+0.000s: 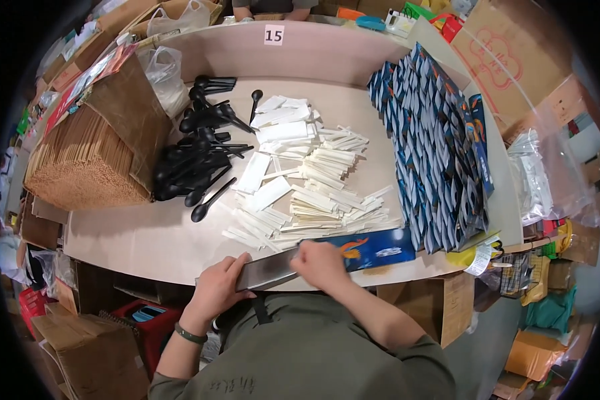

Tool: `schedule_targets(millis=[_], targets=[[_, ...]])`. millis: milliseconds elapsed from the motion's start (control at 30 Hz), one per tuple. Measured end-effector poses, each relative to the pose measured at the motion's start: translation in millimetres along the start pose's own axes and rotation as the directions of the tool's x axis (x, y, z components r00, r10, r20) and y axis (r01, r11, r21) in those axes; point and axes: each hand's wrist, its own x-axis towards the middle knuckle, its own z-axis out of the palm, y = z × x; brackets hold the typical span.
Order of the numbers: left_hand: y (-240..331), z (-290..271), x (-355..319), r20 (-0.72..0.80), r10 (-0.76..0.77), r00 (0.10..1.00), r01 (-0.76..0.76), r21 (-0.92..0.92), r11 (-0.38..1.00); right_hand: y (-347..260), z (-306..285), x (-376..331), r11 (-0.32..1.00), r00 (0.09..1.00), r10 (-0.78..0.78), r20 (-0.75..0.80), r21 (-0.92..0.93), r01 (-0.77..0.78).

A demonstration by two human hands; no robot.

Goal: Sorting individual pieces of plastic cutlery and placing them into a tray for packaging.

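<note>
A long flat packet (379,251), printed blue with an orange figure at its right and silvery at its left, lies slanting along the table's front edge. My left hand (219,287) grips its silvery end, thumb below and fingers above. Closed in a fist, my right hand (319,265) presses on the packet's middle and hides part of it. Just beyond are white paper sachets (283,132) and thin pale wrapped sticks (327,167), heaped loosely. Black plastic spoons (197,160) lie piled to their left.
At the left stands a cardboard box (128,120) packed with thin wooden sticks. Many blue packets (433,147) stand in rows at the right. A raised rim (340,59) closes the table's far side. An open carton (423,303) sits below the front edge, right of my body.
</note>
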Motion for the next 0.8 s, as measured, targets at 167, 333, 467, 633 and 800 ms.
schedule_targets(millis=[167,333,467,633,800], targets=[[4,0,38,-0.045,0.198,0.979,-0.2,-0.028,0.979,-20,-6,11,0.978,0.985,-0.156,0.067,0.148,0.145],[-13,-1,31,-0.301,0.213,0.929,-0.229,-0.02,0.973,79,-76,70,0.964,0.932,-0.186,-0.311,-0.242,0.112],[-43,-1,18,-0.42,-0.053,0.906,-0.012,-0.152,0.988,101,-96,72,0.996,0.993,0.085,-0.081,0.033,-0.082],[-70,-8,5,-0.549,-0.187,0.815,0.112,-0.169,0.979,49,-109,87,0.895,0.92,-0.298,-0.256,-0.411,0.175],[-73,-13,48,-0.651,-0.117,0.75,0.081,-0.085,0.993,-27,-64,124,0.849,0.914,-0.403,-0.045,-0.391,0.355]])
